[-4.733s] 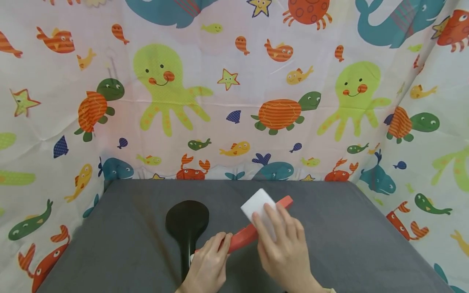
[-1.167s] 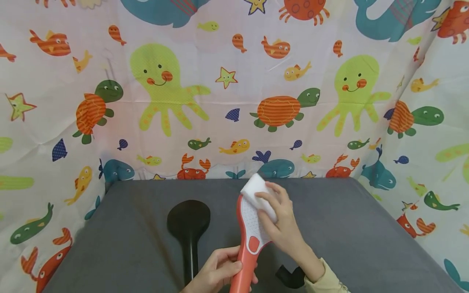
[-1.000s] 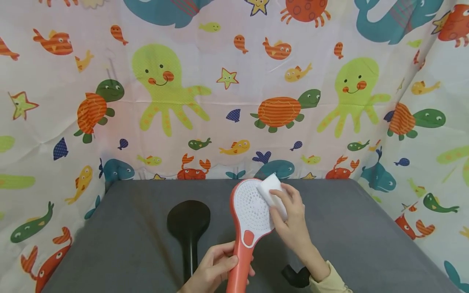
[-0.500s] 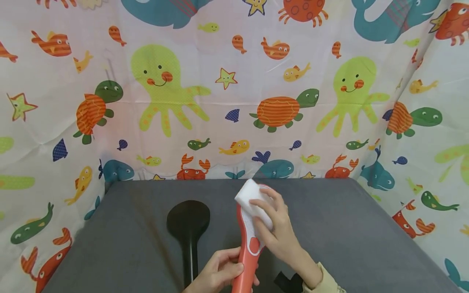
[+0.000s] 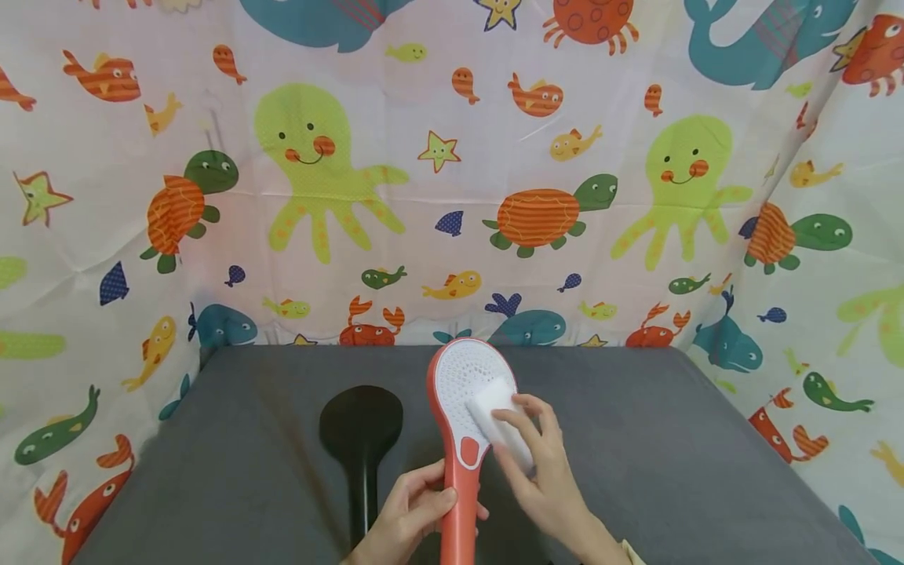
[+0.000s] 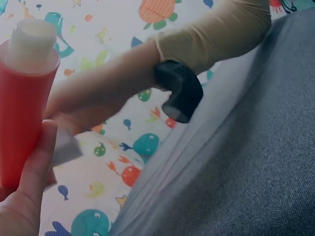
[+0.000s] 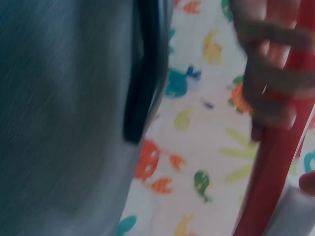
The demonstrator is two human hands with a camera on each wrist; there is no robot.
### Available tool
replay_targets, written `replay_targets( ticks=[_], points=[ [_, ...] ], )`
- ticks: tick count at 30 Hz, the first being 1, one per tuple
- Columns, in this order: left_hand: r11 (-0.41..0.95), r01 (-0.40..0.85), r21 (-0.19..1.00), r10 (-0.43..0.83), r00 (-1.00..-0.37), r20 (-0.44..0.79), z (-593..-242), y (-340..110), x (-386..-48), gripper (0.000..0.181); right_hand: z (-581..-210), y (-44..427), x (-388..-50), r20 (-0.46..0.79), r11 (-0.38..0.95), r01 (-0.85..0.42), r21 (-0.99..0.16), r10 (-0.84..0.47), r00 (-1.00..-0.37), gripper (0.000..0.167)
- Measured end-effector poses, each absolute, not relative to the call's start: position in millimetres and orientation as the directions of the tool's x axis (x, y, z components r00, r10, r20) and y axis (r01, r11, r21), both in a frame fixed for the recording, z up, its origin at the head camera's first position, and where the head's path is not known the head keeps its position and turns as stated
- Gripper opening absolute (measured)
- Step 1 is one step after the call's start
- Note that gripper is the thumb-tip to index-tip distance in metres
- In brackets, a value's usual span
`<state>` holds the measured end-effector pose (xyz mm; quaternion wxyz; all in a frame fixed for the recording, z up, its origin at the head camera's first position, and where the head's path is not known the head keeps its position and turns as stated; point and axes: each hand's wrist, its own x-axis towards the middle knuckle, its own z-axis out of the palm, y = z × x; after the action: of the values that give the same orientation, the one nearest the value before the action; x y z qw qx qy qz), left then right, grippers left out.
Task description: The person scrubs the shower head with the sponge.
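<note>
A red handheld shower head with a white nozzle face is held raised above the table, its face turned to the head camera. My left hand grips its handle. Above the thumb in the left wrist view rises the white connector end of the handle. My right hand pinches a white sponge against the lower right of the nozzle face. The left hand's curled fingers show round the handle in the right wrist view, where the sponge is partly cut off.
Left of the hands, a black thing with a round head and long stem lies on the grey cloth-covered table. A sea-animal curtain surrounds the back and sides. Near the right wrist sits a black curved piece.
The shower head, slanted sideways at first, has turned upright with its face showing. The sponge has travelled back and forth over that face, lately from upper left to lower right.
</note>
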<state>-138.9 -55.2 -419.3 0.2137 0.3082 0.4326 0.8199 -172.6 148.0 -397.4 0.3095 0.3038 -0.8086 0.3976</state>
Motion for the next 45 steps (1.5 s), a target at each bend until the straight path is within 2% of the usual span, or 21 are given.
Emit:
replay_targets(
  ticks=[4, 7, 12, 15, 18, 20, 26, 29, 32, 37, 39, 42, 45],
  points=[
    [-0.555, -0.045, 0.831, 0.639, -0.662, 0.391, -424, -53, -140, 0.043, -387, 136, -175, 0.766, 0.372, -0.81, -0.453, -0.302, -0.567, 0.047],
    [-0.554, -0.041, 0.832, 0.657, -0.635, 0.406, -426, -51, -139, 0.043, -373, 132, -182, 0.782, 0.386, -0.81, -0.441, -0.277, -0.558, 0.045],
    [-0.503, -0.089, 0.86, 0.673, -0.664, 0.324, -424, -52, -136, 0.043, -367, 146, -201, 0.802, 0.532, -0.727, -0.434, -0.139, -0.581, 0.042],
    [-0.525, -0.087, 0.847, 0.655, -0.677, 0.337, -424, -54, -137, 0.043, -380, 158, -206, 0.773, 0.585, -0.656, -0.476, -0.078, -0.63, 0.041],
    [-0.524, -0.085, 0.847, 0.632, -0.706, 0.321, -422, -56, -138, 0.044, -388, 161, -196, 0.749, 0.601, -0.632, -0.49, -0.082, -0.658, 0.042],
    [-0.511, -0.08, 0.856, 0.62, -0.724, 0.302, -420, -57, -139, 0.046, -391, 158, -188, 0.757, 0.58, -0.663, -0.473, -0.117, -0.643, 0.046],
    [-0.503, -0.019, 0.864, 0.587, -0.742, 0.325, -421, -57, -141, 0.046, -392, 135, -166, 0.824, 0.433, -0.832, -0.346, -0.284, -0.491, 0.049],
    [-0.51, 0.003, 0.86, 0.56, -0.758, 0.334, -422, -57, -143, 0.045, -392, 129, -153, 0.823, 0.391, -0.87, -0.301, -0.353, -0.444, 0.046],
    [-0.533, 0.017, 0.846, 0.531, -0.772, 0.35, -423, -60, -145, 0.046, -390, 127, -139, 0.793, 0.342, -0.907, -0.246, -0.467, -0.391, 0.041],
    [-0.537, 0.021, 0.843, 0.487, -0.808, 0.331, -422, -66, -148, 0.046, -387, 130, -122, 0.714, 0.171, -0.974, -0.148, -0.663, -0.225, 0.044],
    [-0.532, 0.008, 0.847, 0.483, -0.819, 0.311, -420, -68, -147, 0.045, -386, 131, -121, 0.715, 0.104, -0.988, -0.114, -0.682, -0.154, 0.047],
    [-0.547, -0.004, 0.837, 0.481, -0.82, 0.311, -420, -68, -147, 0.044, -382, 129, -128, 0.765, 0.065, -0.996, -0.066, -0.638, -0.093, 0.037],
    [-0.567, 0.01, 0.824, 0.49, -0.8, 0.347, -421, -67, -146, 0.046, -377, 124, -138, 0.827, 0.111, -0.991, -0.073, -0.549, -0.122, 0.034]
  ],
)
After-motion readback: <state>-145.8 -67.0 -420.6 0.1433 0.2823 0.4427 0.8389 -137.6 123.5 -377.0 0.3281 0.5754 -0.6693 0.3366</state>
